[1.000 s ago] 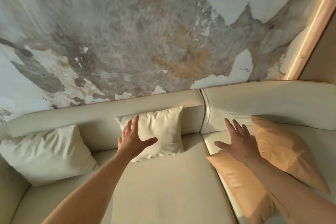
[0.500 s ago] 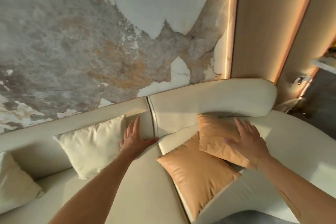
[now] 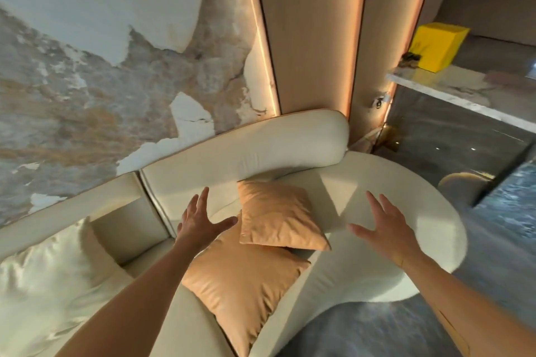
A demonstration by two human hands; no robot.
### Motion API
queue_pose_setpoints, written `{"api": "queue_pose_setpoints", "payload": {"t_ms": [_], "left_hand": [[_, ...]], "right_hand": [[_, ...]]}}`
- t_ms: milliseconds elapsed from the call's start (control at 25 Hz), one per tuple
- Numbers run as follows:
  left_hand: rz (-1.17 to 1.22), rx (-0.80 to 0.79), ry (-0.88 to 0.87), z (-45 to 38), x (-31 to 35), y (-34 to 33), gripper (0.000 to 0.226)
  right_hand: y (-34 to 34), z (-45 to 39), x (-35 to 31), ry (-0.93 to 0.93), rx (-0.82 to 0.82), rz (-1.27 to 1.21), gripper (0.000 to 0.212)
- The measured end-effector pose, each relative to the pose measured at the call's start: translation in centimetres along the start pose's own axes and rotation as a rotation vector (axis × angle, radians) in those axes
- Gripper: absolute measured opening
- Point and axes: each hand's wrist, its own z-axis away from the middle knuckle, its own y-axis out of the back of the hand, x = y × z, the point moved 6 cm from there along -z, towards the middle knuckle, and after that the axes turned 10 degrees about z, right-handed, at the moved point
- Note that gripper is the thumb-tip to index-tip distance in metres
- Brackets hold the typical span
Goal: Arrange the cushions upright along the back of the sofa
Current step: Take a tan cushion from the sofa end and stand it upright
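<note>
Fingers (image 3: 200, 200) of the left hand (image 3: 197, 220) are spread wide, thumb out toward the cushions, gripping nothing; right hand (image 3: 385, 226) is likewise splayed and empty, hovering over bare seat to the right. Between them, 2 tan cushions lie flat-ish on the sofa (image 3: 261, 151): smaller tan cushion (image 3: 278, 214) rests w/ its top edge near the backrest and its lower edge overlapping the larger tan cushion (image 3: 243, 281), which sits further fwd, a corner near the seat's front edge. Neither is upright yet, so this step isn't done. Risks, as I judge: lifting the lower one first would tip the upper off; both look smooth & slightly shiny, prob. slippery fabric, so an open-palm push could slide them rather than stand them. Backrest here is rounded & bulging, so a cushion propped vs. it may flop fwd unless seated well into the crease. Larger one near the front edge could drop to the floor if nudged outward. Cushions are square, softly stuffed, creased at corners. A white cushion (image 3: 49, 278) at far left leans against the backrest; looks puffier, matte. Sofa is cream, nubby-textured, curved at the end, w/ a seam btwn backrest sections. Behind: mottled stone-look wall (image 3: 87, 81), wood panels w/ lit strips, a yellow box (image 3: 438, 45) on a marble ledge.
</note>
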Motion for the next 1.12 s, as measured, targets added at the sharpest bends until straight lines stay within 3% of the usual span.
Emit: {"api": "queue_pose_setpoints", "payload": {"t_ms": [280,600,800,1120], "left_hand": [[0.0,-0.049,0.021,-8.5,2.7,-5.9,0.116],[0.027,-0.059,0.131,-18.0,2.2,-7.9,0.115],[0.066,-0.05,0.193,-20.0,1.2,-9.1,0.116],[0.184,0.067,0.467,-20.0,-3.1,-14.1,0.117]], "right_hand": [[-0.8,-8.4,4.2,-0.057,-0.049,0.032,0.101],[-1.0,-20.1,1.6,0.021,-0.093,0.035,0.102],[-3.1,-25.8,0.5,0.059,-0.169,0.021,0.101],[-12.0,-34.3,0.1,0.18,-0.381,-0.042,0.1]]}}
